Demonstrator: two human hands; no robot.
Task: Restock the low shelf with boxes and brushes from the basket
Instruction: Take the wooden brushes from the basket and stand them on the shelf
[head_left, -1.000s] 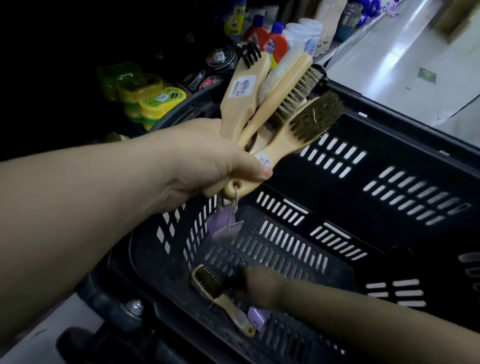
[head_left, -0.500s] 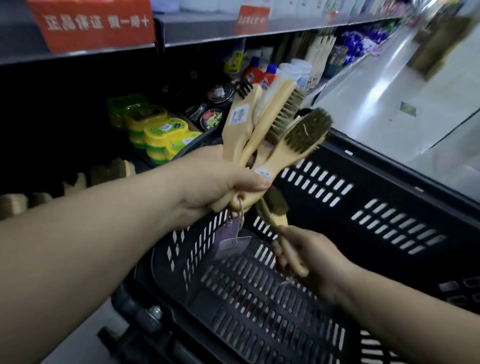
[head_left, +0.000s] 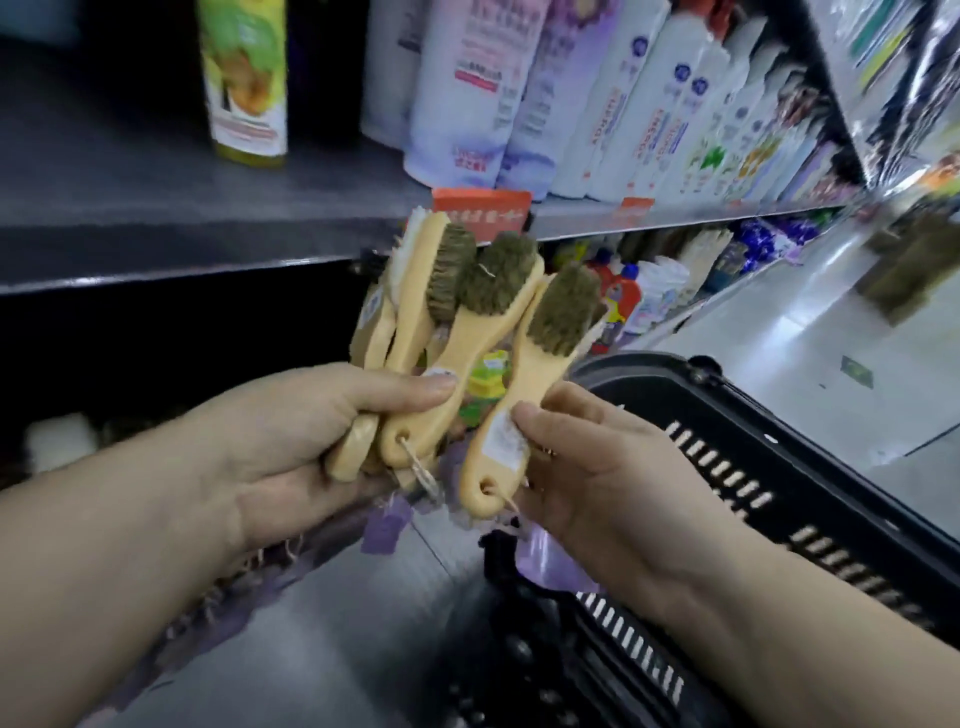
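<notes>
Grey shelf (head_left: 156, 218) w/ bottles (head_left: 457, 104); glossy aisle floor (head_left: 810, 332).

Grey upper shelf (head_left: 156, 208): one yellow-green bottle (head_left: 244, 78), upright, at left; white and lilac bottles (head_left: 467, 88) packed side by side, at right. Red price tags (head_left: 480, 208) on front edge. Low shelf (head_left: 675, 322) beneath: red- and blue-capped bottles (head_left: 621, 291), far end.

- The aisle floor (head_left: 810, 374), right of the wooden brushes (head_left: 498, 312), is the brightest area, streaked with pale glare from overhead light.
- Left of the brushes, the low shelf (head_left: 156, 353) under the grey shelf board (head_left: 182, 228) sits in near-black shadow.
- The brushes, left hand (head_left: 311, 431) and right hand (head_left: 597, 467) are evenly lit and sharpest, though slightly soft.
- Above the brushes, the bottles (head_left: 467, 93) are smeared by motion blur, with illegible labels.
- Wide-angle distortion stretches the far upper right.
- Below right of the brushes, the black basket (head_left: 779, 467) is dim.
</notes>
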